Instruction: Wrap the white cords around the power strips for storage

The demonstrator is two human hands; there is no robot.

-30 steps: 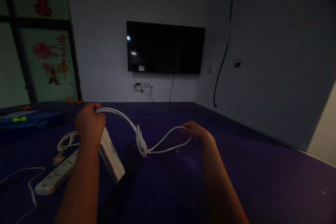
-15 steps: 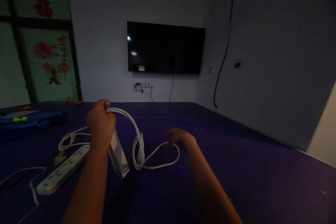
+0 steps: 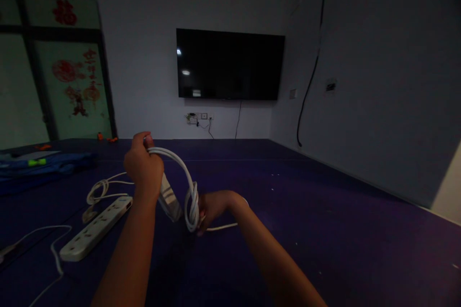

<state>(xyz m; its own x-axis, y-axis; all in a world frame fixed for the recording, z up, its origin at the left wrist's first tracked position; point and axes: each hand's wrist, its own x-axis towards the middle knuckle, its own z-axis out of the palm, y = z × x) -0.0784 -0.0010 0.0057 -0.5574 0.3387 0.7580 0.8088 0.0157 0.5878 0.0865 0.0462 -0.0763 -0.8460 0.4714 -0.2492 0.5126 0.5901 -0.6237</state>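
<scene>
My left hand is closed around a doubled white cable and the upper end of a white power strip, which hangs tilted below it. From that hand the cable arches right and down into a twisted, knotted coil. At the coil's right side my right hand has its fingers closed on the cable; the fingertips are partly hidden. Behind my right wrist a loose loop of cable is mostly covered. A second white power strip lies to the left of my left forearm, unheld.
A coiled cord with a plug lies behind the second strip. Another thin white cable runs at lower left. Blue cloth with a bright green item is at far left. Ahead, a television hangs on the wall.
My right hand has moved left and down from above the loose cable loop to the knotted coil and closed there. My left hand keeps its hold on the strip and cable.
</scene>
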